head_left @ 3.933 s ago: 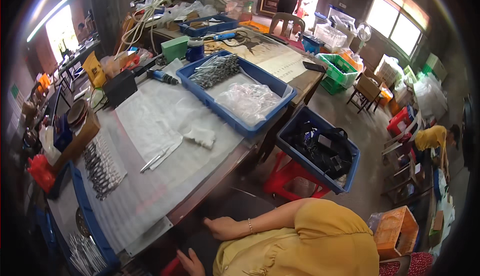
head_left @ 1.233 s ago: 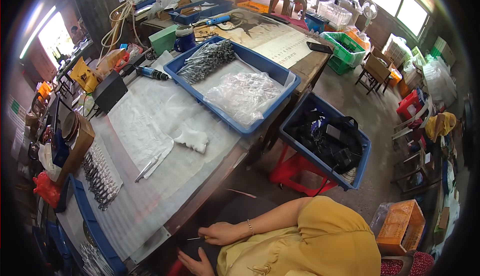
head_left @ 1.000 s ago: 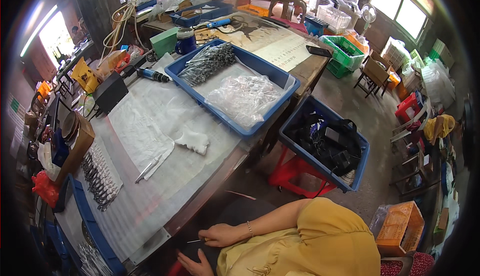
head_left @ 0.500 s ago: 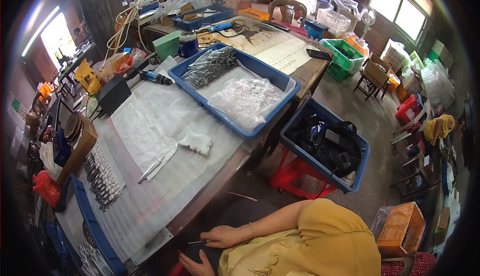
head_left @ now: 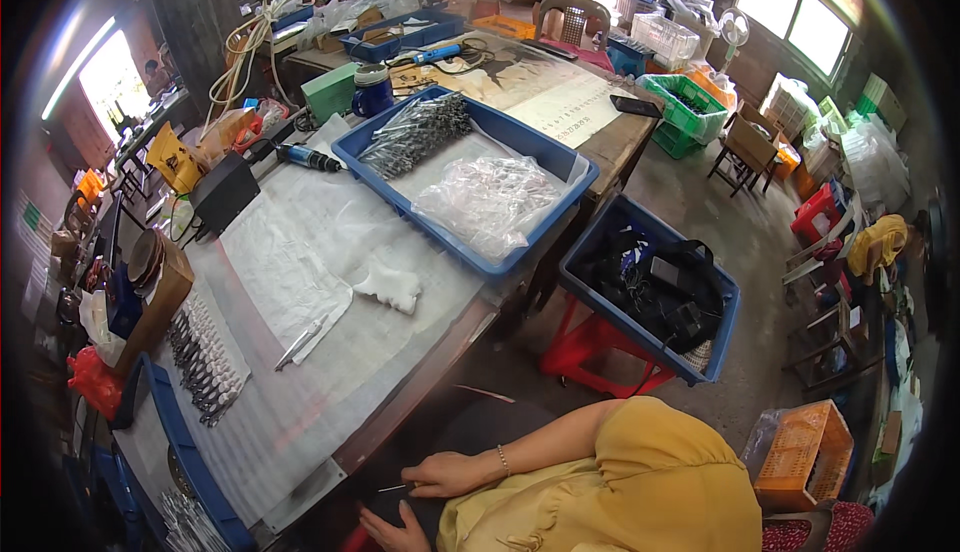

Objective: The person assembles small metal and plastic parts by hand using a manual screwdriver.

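At the lower edge, over dark cloth, my right hand (head_left: pixel 446 474) is closed in a pinch on a thin metal rod (head_left: pixel 392 489). Just below it, my left hand (head_left: pixel 396 532) has its fingers stretched and apart, with nothing visible in them. On the covered table beyond lie a pointed metal tool (head_left: pixel 301 343) and a crumpled white cloth (head_left: pixel 388 289). Rows of metal scissor-like pieces (head_left: pixel 203 362) rest on a white sheet to the left. A blue tray (head_left: pixel 455 235) holds a heap of slender metal parts (head_left: pixel 418 132) and a clear plastic bag (head_left: pixel 490 202).
Right of the table, a blue bin (head_left: pixel 708 372) of black items stands on a red stool (head_left: pixel 580 357). Another blue tray (head_left: pixel 180 432) with metal rods sits at the near left. An orange crate (head_left: pixel 806 452) is at lower right. A power tool (head_left: pixel 308 157) lies near a black box (head_left: pixel 225 192).
Both hands and the rod look nearly unmoved. The whole view has shifted very slightly. In the far doorway, a person has changed position a little.
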Demonstrator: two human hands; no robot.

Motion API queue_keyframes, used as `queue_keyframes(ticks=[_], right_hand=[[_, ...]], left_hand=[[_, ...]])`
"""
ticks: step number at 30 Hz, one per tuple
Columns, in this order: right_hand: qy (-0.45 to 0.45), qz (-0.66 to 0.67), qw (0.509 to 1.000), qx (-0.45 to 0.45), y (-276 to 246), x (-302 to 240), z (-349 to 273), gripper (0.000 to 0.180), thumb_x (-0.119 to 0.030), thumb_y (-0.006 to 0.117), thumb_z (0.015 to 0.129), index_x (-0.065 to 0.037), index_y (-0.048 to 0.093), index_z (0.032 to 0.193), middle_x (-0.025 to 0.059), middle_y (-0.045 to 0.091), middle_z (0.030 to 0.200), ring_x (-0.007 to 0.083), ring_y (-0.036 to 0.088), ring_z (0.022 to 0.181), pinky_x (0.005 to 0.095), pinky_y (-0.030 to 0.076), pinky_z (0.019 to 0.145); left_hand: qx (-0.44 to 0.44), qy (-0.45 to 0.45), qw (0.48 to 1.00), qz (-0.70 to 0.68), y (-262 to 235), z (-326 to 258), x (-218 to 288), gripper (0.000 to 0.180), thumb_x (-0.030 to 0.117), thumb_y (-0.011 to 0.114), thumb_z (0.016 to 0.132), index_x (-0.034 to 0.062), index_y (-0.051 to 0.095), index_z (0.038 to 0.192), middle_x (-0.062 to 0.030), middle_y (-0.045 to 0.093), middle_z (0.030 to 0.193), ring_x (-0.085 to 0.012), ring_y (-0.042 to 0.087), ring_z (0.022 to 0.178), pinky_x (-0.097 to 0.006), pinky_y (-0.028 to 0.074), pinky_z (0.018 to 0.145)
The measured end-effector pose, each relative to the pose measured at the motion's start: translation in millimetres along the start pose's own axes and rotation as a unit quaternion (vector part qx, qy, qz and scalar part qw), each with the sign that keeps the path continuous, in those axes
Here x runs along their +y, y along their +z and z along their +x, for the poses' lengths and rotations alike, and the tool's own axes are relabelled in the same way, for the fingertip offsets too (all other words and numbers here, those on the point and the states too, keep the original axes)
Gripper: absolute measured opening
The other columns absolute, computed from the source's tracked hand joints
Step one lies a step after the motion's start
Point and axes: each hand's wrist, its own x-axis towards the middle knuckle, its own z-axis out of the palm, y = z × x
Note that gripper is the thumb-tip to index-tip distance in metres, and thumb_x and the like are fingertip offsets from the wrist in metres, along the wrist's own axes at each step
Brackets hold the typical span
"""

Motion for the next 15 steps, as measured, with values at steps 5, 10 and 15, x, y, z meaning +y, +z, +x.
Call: queue_keyframes(ticks=[5, 10, 15], right_hand=[[-0.005, -0.005, 1.0, 0.011, 4.0, 5.3, 0.8, 0.025, -0.028, 0.057, 0.092, -0.003, 0.054, 0.097, 0.0152, 0.065, 0.078, 0.037, 0.064, 0.075, 0.0454, 0.048, 0.064], [-0.003, -0.008, 1.0, 0.001, -1.0, -2.1, -1.2, 0.026, -0.029, 0.057, 0.092, -0.004, 0.054, 0.098, 0.0161, 0.065, 0.08, 0.0374, 0.064, 0.077, 0.0461, 0.048, 0.065], [-0.006, -0.014, 1.0, -0.006, -2.2, -2.1, -1.2, 0.026, -0.029, 0.057, 0.092, -0.004, 0.054, 0.098, 0.0164, 0.065, 0.081, 0.0377, 0.063, 0.077, 0.0461, 0.048, 0.066]], left_hand=[[0.011, 0.016, 1.0, 0.017, 2.2, 0.1, -2.4, 0.075, 0.047, 0.065, 0.088, -0.0058, 0.041, 0.136, -0.0329, 0.047, 0.128, -0.0465, 0.048, 0.117, -0.051, 0.039, 0.1], [0.039, 0.013, 0.999, -0.029, -1.8, -0.5, -1.7, 0.06, 0.035, 0.065, 0.09, -0.0078, 0.049, 0.129, -0.0306, 0.052, 0.123, -0.044, 0.051, 0.113, -0.048, 0.041, 0.098], [0.089, 0.036, 0.994, -0.05, -8.5, 0.1, 4.5, 0.04, 0.023, 0.062, 0.094, -0.007, 0.056, 0.12, -0.0266, 0.057, 0.118, -0.0394, 0.055, 0.108, -0.044, 0.044, 0.096]])
